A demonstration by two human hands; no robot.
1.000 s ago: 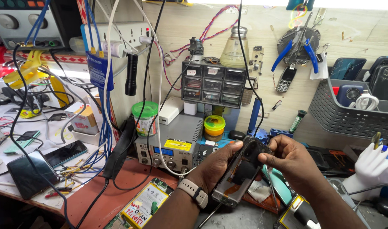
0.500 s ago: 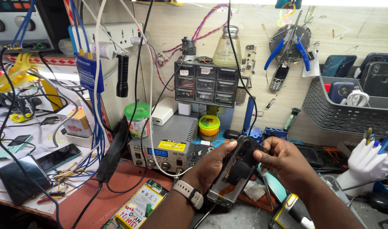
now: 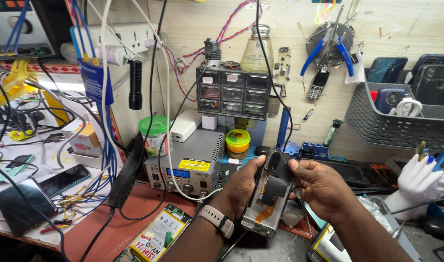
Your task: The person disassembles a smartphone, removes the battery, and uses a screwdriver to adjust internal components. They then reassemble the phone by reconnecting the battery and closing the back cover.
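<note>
I hold an opened phone (image 3: 266,195) with its back cover off, tilted upright over the bench, its inner frame and an orange flex cable showing. My left hand (image 3: 243,187), with a white-strapped watch on the wrist, grips the phone's left edge. My right hand (image 3: 320,187) clasps the right edge near the top, thumb resting by the camera cutout. A thin tool under the right hand is mostly hidden.
A grey soldering station (image 3: 188,165) stands behind the phone. A flat battery pack (image 3: 159,236) lies at the front left. Phones (image 3: 20,206) and dangling cables crowd the left. A drawer cabinet (image 3: 234,92), a grey basket (image 3: 401,119) and a white hand-shaped holder (image 3: 418,182) stand behind and right.
The view has drifted slightly. Both hands keep the same grip on the phone, which stays in front of the soldering station.
</note>
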